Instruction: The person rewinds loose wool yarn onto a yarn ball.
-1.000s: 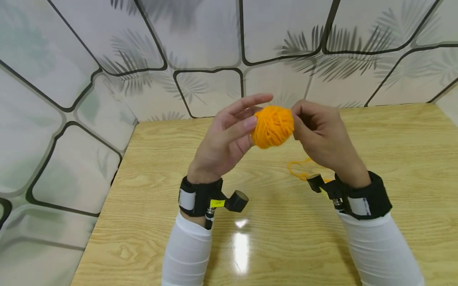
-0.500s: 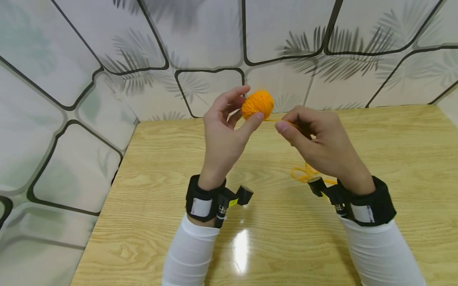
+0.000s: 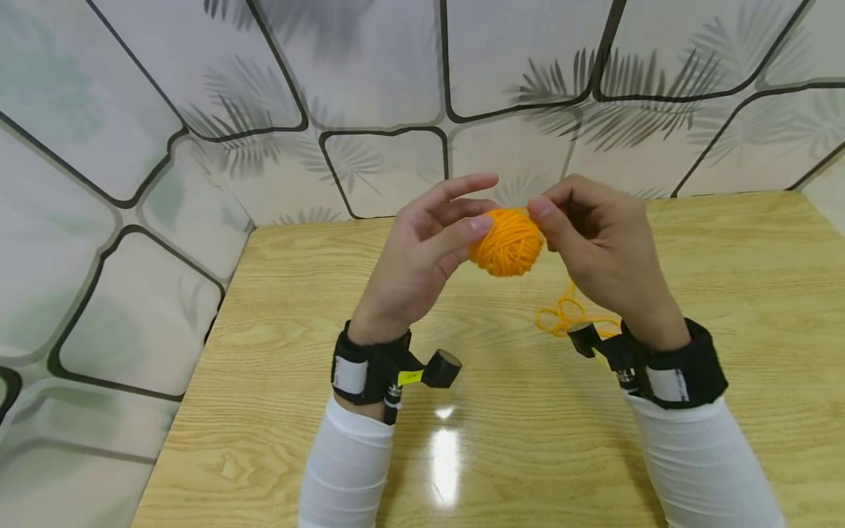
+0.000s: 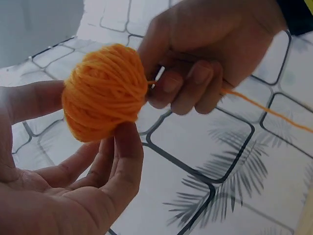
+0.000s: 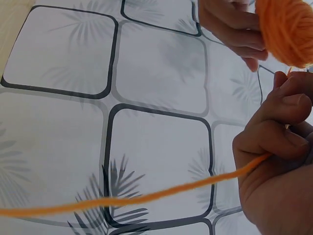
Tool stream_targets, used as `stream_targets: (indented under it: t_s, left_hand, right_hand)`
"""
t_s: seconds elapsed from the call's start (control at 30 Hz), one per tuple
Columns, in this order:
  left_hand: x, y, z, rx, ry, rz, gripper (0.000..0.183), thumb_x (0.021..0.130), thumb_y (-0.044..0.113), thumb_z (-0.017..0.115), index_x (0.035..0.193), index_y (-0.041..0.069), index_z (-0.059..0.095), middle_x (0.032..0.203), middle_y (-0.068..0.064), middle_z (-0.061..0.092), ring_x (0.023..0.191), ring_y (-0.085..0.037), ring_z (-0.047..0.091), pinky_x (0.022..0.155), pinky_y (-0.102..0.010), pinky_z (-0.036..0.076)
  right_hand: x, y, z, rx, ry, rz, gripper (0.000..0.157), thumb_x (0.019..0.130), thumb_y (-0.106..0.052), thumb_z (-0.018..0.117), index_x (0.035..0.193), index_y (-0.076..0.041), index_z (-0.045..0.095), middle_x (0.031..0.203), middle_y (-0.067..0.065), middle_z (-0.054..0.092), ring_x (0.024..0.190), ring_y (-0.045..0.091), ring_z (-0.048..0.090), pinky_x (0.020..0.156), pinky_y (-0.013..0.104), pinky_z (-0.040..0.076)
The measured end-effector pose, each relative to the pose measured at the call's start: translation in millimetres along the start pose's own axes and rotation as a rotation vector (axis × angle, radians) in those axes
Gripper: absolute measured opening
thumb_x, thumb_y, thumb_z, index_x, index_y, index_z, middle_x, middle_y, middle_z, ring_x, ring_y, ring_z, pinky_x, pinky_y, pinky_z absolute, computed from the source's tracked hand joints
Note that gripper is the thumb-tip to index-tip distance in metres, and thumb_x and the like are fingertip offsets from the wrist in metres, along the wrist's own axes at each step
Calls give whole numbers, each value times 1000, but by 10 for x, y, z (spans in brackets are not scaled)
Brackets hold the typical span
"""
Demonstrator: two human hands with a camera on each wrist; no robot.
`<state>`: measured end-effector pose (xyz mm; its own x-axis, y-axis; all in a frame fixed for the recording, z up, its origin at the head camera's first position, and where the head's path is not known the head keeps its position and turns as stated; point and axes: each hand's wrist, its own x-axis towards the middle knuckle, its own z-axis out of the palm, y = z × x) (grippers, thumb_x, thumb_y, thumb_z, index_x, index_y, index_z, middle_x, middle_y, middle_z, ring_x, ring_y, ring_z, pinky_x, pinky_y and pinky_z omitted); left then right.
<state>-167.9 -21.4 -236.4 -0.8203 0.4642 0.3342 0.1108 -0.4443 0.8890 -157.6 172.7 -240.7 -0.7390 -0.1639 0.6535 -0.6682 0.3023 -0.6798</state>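
Observation:
An orange ball of yarn [image 3: 507,246] is held up above the table. My left hand [image 3: 425,253] grips it between thumb and fingers; in the left wrist view the ball [image 4: 102,93] sits between the thumb and a bent finger. Close against the ball's right side, my right hand [image 3: 597,246] pinches the yarn strand. That strand [image 5: 161,195] runs out from under its curled fingers in the right wrist view. More loose yarn [image 3: 564,317] lies in loops on the table, partly hidden by the right wrist's camera.
The wood-grain table [image 3: 284,411] stretches under both arms. A pale wall [image 3: 389,66] with dark line patterns and leaf prints stands behind it and along the left. Both wrists wear black straps [image 3: 366,367] with small cameras.
Half a second ago the ball was higher and farther left, with a short strand stretched to the right hand. My left hand has since tilted it down and right, back against the right fingers.

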Motion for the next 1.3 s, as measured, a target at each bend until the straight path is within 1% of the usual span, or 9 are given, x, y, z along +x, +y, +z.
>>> stream_targets:
  t_s: [0.1, 0.2, 0.33, 0.47, 0.67, 0.8, 0.97, 1.17, 1.3]
  left_hand:
    - [10, 1, 4, -164, 5, -25, 39, 93, 12, 51, 129, -1, 46, 111, -14, 53, 96, -22, 53, 84, -31, 47]
    - [27, -13, 32, -255, 90, -26, 34, 95, 16, 50, 123, -3, 49, 117, -13, 51, 98, -21, 53, 91, -33, 44]
    - [55, -34, 87, -316, 257, -13, 23, 93, 15, 53, 108, -3, 53, 117, -14, 49, 98, -22, 53, 97, -37, 40]
    - [79, -68, 120, -320, 346, 18, 17, 89, 11, 58, 99, -1, 52, 111, -15, 51, 95, -22, 55, 96, -36, 40]
    - [56, -82, 147, -85, 361, 54, 28, 83, 1, 62, 106, 1, 47, 102, -13, 48, 92, -23, 55, 91, -38, 44]
    - [18, -56, 133, 172, 261, 48, 50, 80, 2, 65, 126, 8, 46, 107, -13, 47, 93, -27, 52, 83, -37, 48]
    - [3, -78, 117, 388, 169, 4, 46, 80, 14, 69, 122, 11, 51, 112, -10, 48, 92, -27, 54, 76, -36, 50]
    - [17, -150, 88, 497, 287, 15, 47, 79, 26, 71, 114, 9, 46, 107, -10, 51, 85, -23, 59, 72, -33, 52]
    - [30, -169, 59, 502, 350, 29, 48, 78, 24, 72, 111, 7, 41, 102, -10, 57, 85, -23, 58, 71, -33, 51]
  right_hand:
    - [-1, 2, 26, 16, -17, -1, 9, 91, -5, 53, 87, -2, 60, 66, 4, 49, 52, 11, 40, 45, 25, 33]
    - [-10, -4, 55, 22, -42, 20, 10, 92, -7, 52, 87, -3, 60, 67, 4, 49, 52, 12, 40, 44, 26, 32]
    - [-20, -1, 80, -5, -74, 76, 10, 92, -11, 53, 88, -7, 61, 68, 1, 49, 50, 12, 38, 43, 27, 30]
    - [-21, 6, 94, -30, -91, 92, 9, 92, -13, 54, 88, -10, 61, 66, 0, 49, 48, 12, 36, 42, 28, 28]
    - [-20, 3, 88, -49, -70, 96, 11, 93, -14, 53, 87, -10, 61, 67, 0, 49, 49, 13, 38, 44, 28, 29]
    - [-15, 12, 73, -54, -46, 102, 11, 93, -14, 52, 88, -8, 60, 69, 1, 50, 51, 13, 39, 44, 27, 30]
    - [-17, 8, 63, -62, -35, 98, 9, 93, -14, 53, 91, -7, 59, 70, 1, 51, 50, 13, 39, 43, 27, 30]
    - [-27, -53, 61, -100, -59, 55, 9, 92, -15, 54, 94, -9, 61, 72, -4, 51, 50, 10, 38, 43, 26, 30]
    - [-23, -87, 57, -107, -60, 13, 9, 92, -14, 54, 93, -9, 61, 71, -6, 50, 49, 9, 37, 42, 26, 29]
